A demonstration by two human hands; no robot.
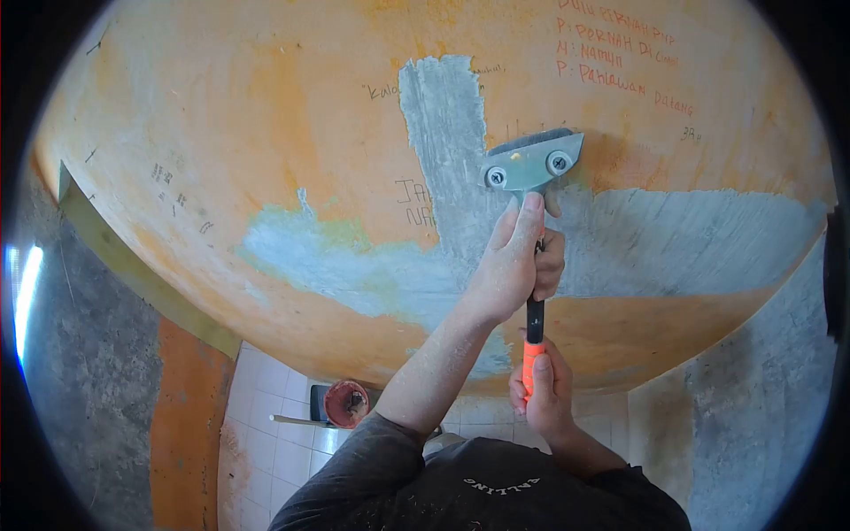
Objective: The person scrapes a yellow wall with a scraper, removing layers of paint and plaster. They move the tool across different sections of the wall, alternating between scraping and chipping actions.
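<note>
A wall scraper (535, 164) with a wide head, two screw knobs, a black shaft and an orange grip lies against the orange-painted wall (292, 124). My left hand (524, 257) is wrapped round the upper shaft, its thumb pressed up just below the head. Lower down, my right hand (546, 389) is closed on the orange grip. The head's upper edge meets orange paint beside a bare grey strip (441, 115). A broad scraped grey patch (673, 239) runs to the right behind the tool. Whether the blade edge touches the wall is hard to see.
Below the wall, a reddish bucket (346, 404) stands on the white tiled floor (288, 456), with a pale stick (301, 421) beside it. Grey side walls (97, 336) rise at left and right. Handwriting in red (611, 53) marks the upper wall.
</note>
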